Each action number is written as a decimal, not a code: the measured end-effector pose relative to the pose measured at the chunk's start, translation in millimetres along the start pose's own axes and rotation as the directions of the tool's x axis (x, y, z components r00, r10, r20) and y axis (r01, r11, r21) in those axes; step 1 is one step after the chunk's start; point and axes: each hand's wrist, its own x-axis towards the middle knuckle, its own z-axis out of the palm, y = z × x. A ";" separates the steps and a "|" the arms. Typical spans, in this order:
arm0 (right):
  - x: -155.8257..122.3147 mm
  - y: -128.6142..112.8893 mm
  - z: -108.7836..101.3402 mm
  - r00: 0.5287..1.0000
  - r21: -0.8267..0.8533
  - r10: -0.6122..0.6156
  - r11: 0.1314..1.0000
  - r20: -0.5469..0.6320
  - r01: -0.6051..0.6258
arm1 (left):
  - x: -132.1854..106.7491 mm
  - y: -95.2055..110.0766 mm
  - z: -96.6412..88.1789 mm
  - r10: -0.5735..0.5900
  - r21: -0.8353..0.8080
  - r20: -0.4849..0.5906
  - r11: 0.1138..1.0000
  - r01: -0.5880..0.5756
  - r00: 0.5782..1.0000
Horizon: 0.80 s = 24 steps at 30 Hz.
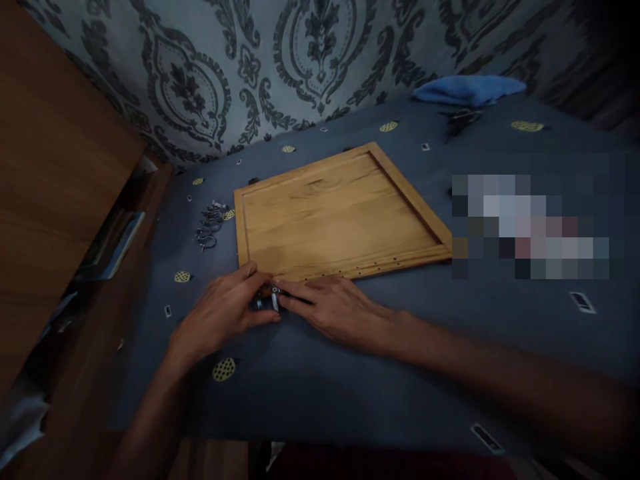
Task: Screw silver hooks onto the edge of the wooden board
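A wooden board (330, 213) with a raised rim lies on the cloth in front of me. Small dark holes run along its near edge. At its near-left corner is a small shiny metal fitting (275, 298), partly covered by my fingers; its exact kind is unclear. My left hand (220, 307) curls around that corner, thumb below and fingers above, closed on the fitting. From the other side my right hand (340, 307) reaches in along the near edge, its fingertips pinched against the same fitting.
Several loose metal pieces with curved wire (210, 223) lie left of the board. A blue cloth (467, 90) and a dark object (460, 120) sit at the back right. The right side has a blurred-out patch. A wooden cabinet (55, 153) stands at the left, a patterned wall (250, 67) behind.
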 end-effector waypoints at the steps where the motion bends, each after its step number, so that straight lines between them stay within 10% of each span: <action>1: -0.3 0.2 0.5 1.000 0.003 -0.002 1.000 -0.009 0.002 | 0.2 -0.2 0.6 0.006 -0.005 -0.005 1.000 -0.006 1.000; 24: 0.7 -2.9 -2.4 1.000 -0.016 0.013 1.000 0.017 -0.012 | -3.3 -2.4 -7.0 0.003 -0.055 -0.049 0.998 -0.006 0.999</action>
